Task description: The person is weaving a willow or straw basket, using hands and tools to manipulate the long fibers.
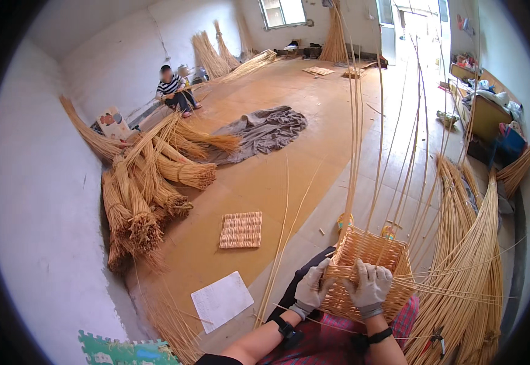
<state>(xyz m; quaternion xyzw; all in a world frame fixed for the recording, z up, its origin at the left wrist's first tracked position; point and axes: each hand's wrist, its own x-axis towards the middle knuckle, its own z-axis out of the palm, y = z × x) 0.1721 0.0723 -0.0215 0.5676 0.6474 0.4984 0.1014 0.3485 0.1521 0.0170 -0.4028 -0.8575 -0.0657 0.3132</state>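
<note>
A rectangular wicker basket (pixel 371 246) rests tilted on my lap, with long uncut rods (pixel 353 134) rising from its far and side walls. My left hand (pixel 311 286), in a pale work glove, grips the basket's near left corner. Thumb and fingers of my gloved right hand (pixel 369 287) close over the near wall, right of the left hand. Several thin rods (pixel 453 286) stick out sideways from the weave past my right hand. What the fingertips pinch inside the weave is hidden.
Bundled rods (pixel 471 243) lean close on my right; more bundles (pixel 149 194) are piled left. A woven square panel (pixel 241 230) and a paper sheet (pixel 222 301) lie on the floor. Pliers-like cutters (pixel 436 342) are at lower right. Beyond a grey cloth (pixel 265 131) sits another person (pixel 176 91).
</note>
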